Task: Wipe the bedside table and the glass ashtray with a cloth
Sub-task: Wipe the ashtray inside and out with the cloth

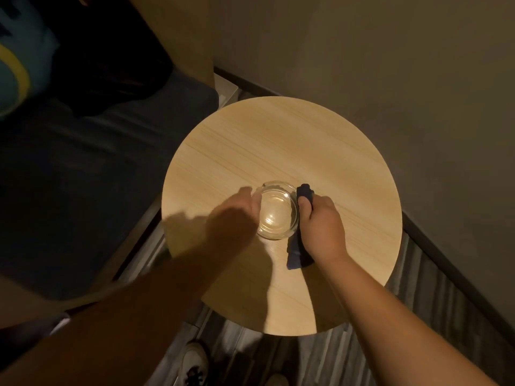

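A round light-wood bedside table [278,140] fills the middle of the view. A clear glass ashtray [276,211] stands on it, a little in front of centre. My left hand [234,218] grips the ashtray's left rim. My right hand [320,227] grips a dark blue cloth [304,194] against the ashtray's right side. One end of the cloth sticks out above my thumb, the other end hangs below my palm onto the tabletop.
A dark bed or sofa [83,176] lies to the left, with a blue and yellow cushion [16,65] at the far left. Beige walls close the back and right. A striped floor and my white shoe [195,360] show below the table.
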Motion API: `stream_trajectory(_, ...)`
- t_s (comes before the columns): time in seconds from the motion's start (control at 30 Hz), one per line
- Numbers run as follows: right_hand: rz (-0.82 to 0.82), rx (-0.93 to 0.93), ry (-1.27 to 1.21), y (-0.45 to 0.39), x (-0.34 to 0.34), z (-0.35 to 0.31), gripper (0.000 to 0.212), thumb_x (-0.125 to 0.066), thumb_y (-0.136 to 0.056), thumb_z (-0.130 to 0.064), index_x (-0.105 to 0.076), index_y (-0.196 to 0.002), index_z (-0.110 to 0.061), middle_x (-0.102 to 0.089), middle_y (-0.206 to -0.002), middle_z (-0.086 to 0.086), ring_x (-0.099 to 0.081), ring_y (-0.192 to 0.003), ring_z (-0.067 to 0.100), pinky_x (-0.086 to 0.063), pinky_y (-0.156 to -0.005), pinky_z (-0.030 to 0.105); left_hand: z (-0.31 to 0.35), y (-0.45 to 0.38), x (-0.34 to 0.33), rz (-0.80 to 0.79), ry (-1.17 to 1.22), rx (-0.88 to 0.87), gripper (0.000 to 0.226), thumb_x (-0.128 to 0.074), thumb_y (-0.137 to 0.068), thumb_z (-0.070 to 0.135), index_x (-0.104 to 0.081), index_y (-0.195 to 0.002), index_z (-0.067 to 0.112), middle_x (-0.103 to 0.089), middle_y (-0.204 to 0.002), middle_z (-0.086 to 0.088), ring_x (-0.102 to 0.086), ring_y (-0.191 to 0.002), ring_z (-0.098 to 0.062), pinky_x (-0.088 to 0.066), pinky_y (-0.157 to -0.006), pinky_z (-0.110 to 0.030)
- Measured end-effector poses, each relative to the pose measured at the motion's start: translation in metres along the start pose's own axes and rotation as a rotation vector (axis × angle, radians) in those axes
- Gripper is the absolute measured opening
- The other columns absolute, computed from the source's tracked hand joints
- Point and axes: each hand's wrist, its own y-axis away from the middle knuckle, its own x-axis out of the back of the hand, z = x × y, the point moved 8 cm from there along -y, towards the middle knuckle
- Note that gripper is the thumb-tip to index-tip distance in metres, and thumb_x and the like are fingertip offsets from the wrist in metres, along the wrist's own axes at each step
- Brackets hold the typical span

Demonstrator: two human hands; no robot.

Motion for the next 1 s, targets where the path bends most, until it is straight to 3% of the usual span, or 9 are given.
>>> stream_trajectory(0.07, 0.013, -0.036, -0.022, 0.01, -0.006, 0.003, 0.033, -0.036, -0.102, -0.032, -0.055, -0.09, -0.008, -0.052, -0.094, 0.009, -0.044, -0.072, 0.018, -0.025, -0.06, 0.029, 0.0, 0.019, -0.012, 0.067, -0.051, 0.03, 0.01, -0.061, -0.089, 0.011, -0.063, -0.08, 0.007, -0.062, -0.065, -0.008, -0.063, -0.049, -0.022, -0.051, -0.042, -0.028)
stream_trajectory(0.17, -0.033, -0.043, -0.089, 0.009, -0.008, 0.007, 0.033, -0.035, -0.102, -0.033, -0.052, -0.084, -0.011, -0.053, -0.094, 0.009, -0.045, -0.074, 0.016, -0.025, -0.062, 0.028, -0.007, 0.01, -0.013, 0.089, -0.116, -0.044, 0.033, -0.037, -0.096, 0.007, -0.059, -0.071, 0.009, -0.057, -0.058, -0.006, -0.059, -0.044, -0.02, -0.047, -0.039, -0.026)
stream_trajectory(0.3, -0.165, 0.082, -0.027, -0.013, -0.008, -0.008, 0.036, -0.034, -0.102, -0.036, -0.056, -0.087, -0.012, -0.053, -0.096, 0.009, -0.049, -0.077, 0.018, -0.028, -0.063, 0.027, -0.007, -0.004, -0.02, 0.133, -0.188, -0.243, 0.027, -0.044, -0.1, 0.009, -0.063, -0.081, 0.003, -0.058, -0.064, -0.011, -0.055, -0.047, -0.022, -0.05, -0.042, -0.031)
stream_trajectory(0.5, -0.256, 0.215, 0.072, -0.022, -0.012, -0.021, 0.035, -0.035, -0.102, -0.037, -0.06, -0.1, -0.012, -0.05, -0.096, 0.005, -0.052, -0.078, 0.021, -0.035, -0.067, 0.031, 0.001, -0.039, -0.023, -0.242, -0.078, -0.387, 0.032, -0.033, -0.103, 0.038, -0.055, -0.113, 0.017, -0.063, -0.101, -0.003, -0.057, -0.084, -0.021, -0.05, -0.078, -0.041)
stream_trajectory(0.57, -0.194, 0.178, 0.071, -0.015, -0.011, -0.015, 0.036, -0.034, -0.102, -0.038, -0.06, -0.1, -0.012, -0.051, -0.096, 0.006, -0.052, -0.077, 0.022, -0.035, -0.065, 0.031, -0.008, -0.037, -0.018, -0.243, -0.038, -0.297, 0.035, -0.032, -0.104, 0.04, -0.057, -0.113, 0.017, -0.064, -0.106, -0.005, -0.058, -0.086, -0.022, -0.05, -0.078, -0.04)
stream_trajectory(0.7, -0.093, 0.079, 0.045, 0.005, -0.013, -0.011, 0.037, -0.035, -0.101, -0.037, -0.059, -0.094, -0.01, -0.053, -0.098, 0.007, -0.048, -0.074, 0.019, -0.032, -0.062, 0.029, -0.006, 0.016, -0.003, -0.02, -0.021, -0.097, 0.054, -0.015, -0.106, 0.031, -0.062, -0.107, 0.005, -0.066, -0.094, -0.012, -0.066, -0.075, -0.025, -0.055, -0.067, -0.035)
stream_trajectory(0.77, -0.071, 0.046, 0.032, 0.011, -0.015, -0.01, 0.035, -0.036, -0.101, -0.036, -0.058, -0.093, -0.011, -0.053, -0.098, 0.007, -0.048, -0.074, 0.018, -0.031, -0.062, 0.029, -0.013, 0.031, -0.009, -0.09, 0.146, 0.115, 0.035, -0.032, -0.103, 0.027, -0.061, -0.105, 0.007, -0.067, -0.091, -0.008, -0.068, -0.077, -0.023, -0.054, -0.067, -0.032)
stream_trajectory(0.83, -0.076, 0.037, 0.005, 0.013, -0.015, -0.009, 0.033, -0.036, -0.101, -0.035, -0.057, -0.092, -0.012, -0.053, -0.098, 0.007, -0.048, -0.075, 0.019, -0.031, -0.063, 0.029, -0.021, 0.03, -0.013, -0.071, 0.161, 0.182, 0.017, -0.048, -0.1, 0.022, -0.059, -0.1, 0.008, -0.065, -0.085, -0.004, -0.067, -0.073, -0.022, -0.051, -0.063, -0.03)
stream_trajectory(1.0, -0.215, 0.173, 0.011, 0.001, -0.017, -0.019, 0.033, -0.037, -0.101, -0.037, -0.06, -0.097, -0.012, -0.05, -0.096, 0.005, -0.05, -0.078, 0.019, -0.032, -0.065, 0.029, -0.009, 0.009, -0.018, -0.014, -0.076, -0.344, 0.028, -0.038, -0.098, 0.012, -0.059, -0.082, 0.004, -0.057, -0.064, -0.01, -0.053, -0.047, -0.021, -0.046, -0.045, -0.029)
